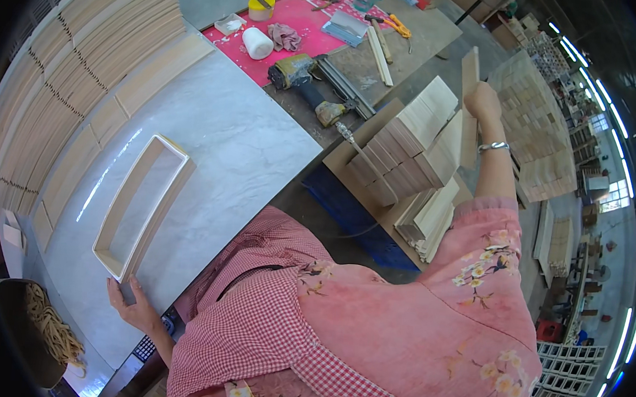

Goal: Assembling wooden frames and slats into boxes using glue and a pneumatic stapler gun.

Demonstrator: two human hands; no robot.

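Note:
A long, shallow rectangular wooden frame rests on the grey marbled tabletop, with a whitish line along its upper edges. My left hand is at its near end, thumb and fingers to either side of the corner. Off to the right, my outstretched right hand grips a thin, pale wooden board, held upright beside stacked wooden boards. The fingertips of that hand are partly hidden. Shorter wooden strips lie in a pile nearer to me on the same stand.
Tall stacks of thin wooden slats line the table's left side. A nail gun with a hose lies beyond the tabletop, near a pink board bearing a white bottle and a yellow-lidded tub. A container of pale strips stands lower left.

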